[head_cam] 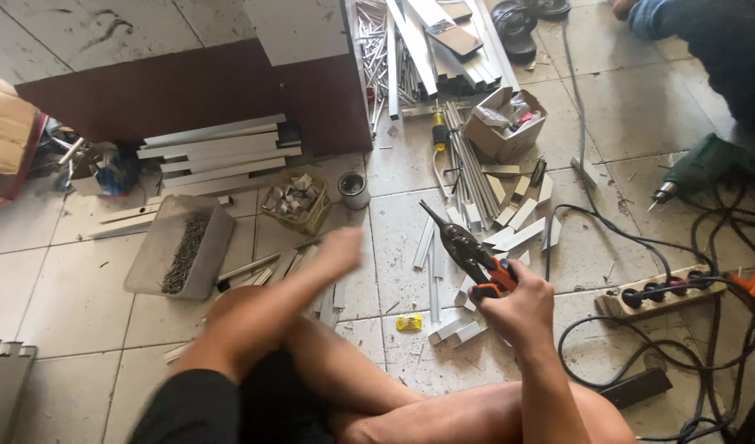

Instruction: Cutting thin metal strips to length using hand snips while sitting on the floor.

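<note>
My right hand [519, 304] grips the orange handles of a pair of dark tin snips [462, 245], blades pointing up and left over the tiled floor. My left hand [341, 249] is blurred, reaching forward over my knee with fingers together and nothing visible in it. It hovers above short cut pieces of pale metal profile [295, 265]. More cut profile pieces [517, 218] lie just beyond the snips. My bare legs are crossed at the bottom of the view.
A tray of screws [182, 247], a basket of small parts [296, 200], a small tin [353, 189], stacked profiles [219, 154], a cardboard box [504, 123], a green drill [704, 166], a power strip [662, 293] with black cables. Another person's leg [706, 37] top right.
</note>
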